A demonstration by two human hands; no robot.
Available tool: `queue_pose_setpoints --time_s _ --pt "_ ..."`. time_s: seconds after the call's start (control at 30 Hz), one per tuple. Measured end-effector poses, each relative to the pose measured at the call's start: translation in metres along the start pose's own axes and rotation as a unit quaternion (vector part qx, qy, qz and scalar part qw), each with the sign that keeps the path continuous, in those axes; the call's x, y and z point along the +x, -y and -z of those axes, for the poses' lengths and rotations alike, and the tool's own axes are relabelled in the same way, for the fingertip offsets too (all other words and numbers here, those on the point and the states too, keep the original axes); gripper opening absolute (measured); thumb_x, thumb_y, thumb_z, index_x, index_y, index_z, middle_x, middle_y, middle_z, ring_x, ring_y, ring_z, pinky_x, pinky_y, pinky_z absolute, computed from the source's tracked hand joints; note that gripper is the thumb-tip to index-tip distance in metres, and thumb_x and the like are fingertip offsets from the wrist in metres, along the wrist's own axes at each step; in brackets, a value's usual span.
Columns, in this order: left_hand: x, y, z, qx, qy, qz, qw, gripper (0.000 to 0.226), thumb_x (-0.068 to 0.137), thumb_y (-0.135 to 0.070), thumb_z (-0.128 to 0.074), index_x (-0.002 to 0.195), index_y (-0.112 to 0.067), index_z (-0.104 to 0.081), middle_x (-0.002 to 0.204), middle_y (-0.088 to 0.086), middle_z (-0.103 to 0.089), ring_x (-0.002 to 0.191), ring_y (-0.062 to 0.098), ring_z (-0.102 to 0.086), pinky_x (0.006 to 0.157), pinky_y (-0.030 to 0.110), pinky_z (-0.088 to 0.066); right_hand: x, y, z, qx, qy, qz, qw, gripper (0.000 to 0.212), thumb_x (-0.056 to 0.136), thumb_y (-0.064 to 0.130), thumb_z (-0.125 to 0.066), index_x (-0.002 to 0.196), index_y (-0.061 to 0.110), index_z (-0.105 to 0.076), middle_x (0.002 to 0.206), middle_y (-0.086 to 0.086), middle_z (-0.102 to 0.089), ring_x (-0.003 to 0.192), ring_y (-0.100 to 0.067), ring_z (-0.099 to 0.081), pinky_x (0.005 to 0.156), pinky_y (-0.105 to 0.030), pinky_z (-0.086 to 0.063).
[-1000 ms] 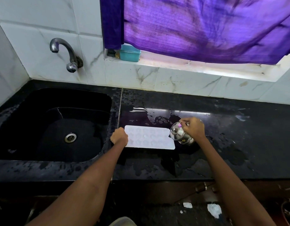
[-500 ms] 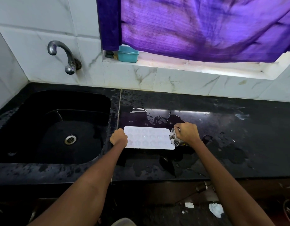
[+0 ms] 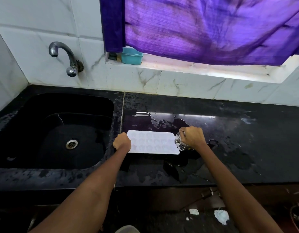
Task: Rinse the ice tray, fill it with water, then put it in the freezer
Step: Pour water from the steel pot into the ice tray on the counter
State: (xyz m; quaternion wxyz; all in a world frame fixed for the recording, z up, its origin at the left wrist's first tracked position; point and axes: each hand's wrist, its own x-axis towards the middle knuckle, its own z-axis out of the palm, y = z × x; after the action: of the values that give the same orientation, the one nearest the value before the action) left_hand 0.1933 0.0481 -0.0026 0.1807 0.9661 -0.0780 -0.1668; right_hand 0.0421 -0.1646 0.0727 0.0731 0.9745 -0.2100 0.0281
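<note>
A white ice tray with several small moulds lies flat on the wet black counter, just right of the sink. My left hand grips the tray's left end, fingers curled over its edge. My right hand holds a small steel kettle with a knobbed lid, tipped toward the tray's right end so the lid faces the tray. Any water stream is too faint to see.
A black sink with a steel drain lies to the left, under a metal tap on the tiled wall. A teal box sits on the window ledge beneath a purple curtain. Puddles spread over the counter around the tray.
My right hand has tipped the kettle further over toward the tray's right end. My left hand has stayed on the tray's left end.
</note>
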Motion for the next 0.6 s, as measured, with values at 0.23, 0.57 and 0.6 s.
queue_pose_setpoints --time_s 0.23,0.57,0.6 --pt "-0.0002 0.0 -0.0006 0.001 -0.001 0.001 1.0 0.027 0.093 -0.01 -0.052 0.117 -0.001 -0.06 0.124 0.017 -0.062 0.114 0.034 -0.06 0.09 0.04 -0.05 -0.0002 -0.0007 -0.0009 0.014 -0.039 0.023 0.999 0.041 0.085 0.026 -0.031 0.091 0.012 -0.069 0.084 -0.012 -0.072 0.081 -0.034 -0.066 0.065 -0.029 -0.041" --pt "-0.0013 -0.0003 0.0005 0.004 0.001 0.005 1.0 0.029 0.093 -0.011 -0.053 0.12 -0.001 -0.059 0.127 0.017 -0.06 0.118 0.034 -0.059 0.093 0.041 -0.049 -0.0026 -0.0017 -0.0012 0.045 -0.052 0.0 0.998 0.036 0.081 0.024 -0.035 0.079 0.011 -0.068 0.074 -0.012 -0.07 0.073 -0.034 -0.064 0.059 -0.026 -0.034" --pt "-0.0015 -0.0007 0.0009 0.006 0.0 0.005 1.0 0.029 0.093 -0.011 -0.053 0.12 -0.001 -0.059 0.127 0.017 -0.06 0.118 0.034 -0.059 0.093 0.041 -0.049 -0.0021 -0.0018 -0.0011 0.045 -0.042 -0.009 0.998 0.032 0.085 0.022 -0.038 0.083 0.012 -0.069 0.077 -0.011 -0.071 0.076 -0.032 -0.065 0.06 -0.026 -0.035"
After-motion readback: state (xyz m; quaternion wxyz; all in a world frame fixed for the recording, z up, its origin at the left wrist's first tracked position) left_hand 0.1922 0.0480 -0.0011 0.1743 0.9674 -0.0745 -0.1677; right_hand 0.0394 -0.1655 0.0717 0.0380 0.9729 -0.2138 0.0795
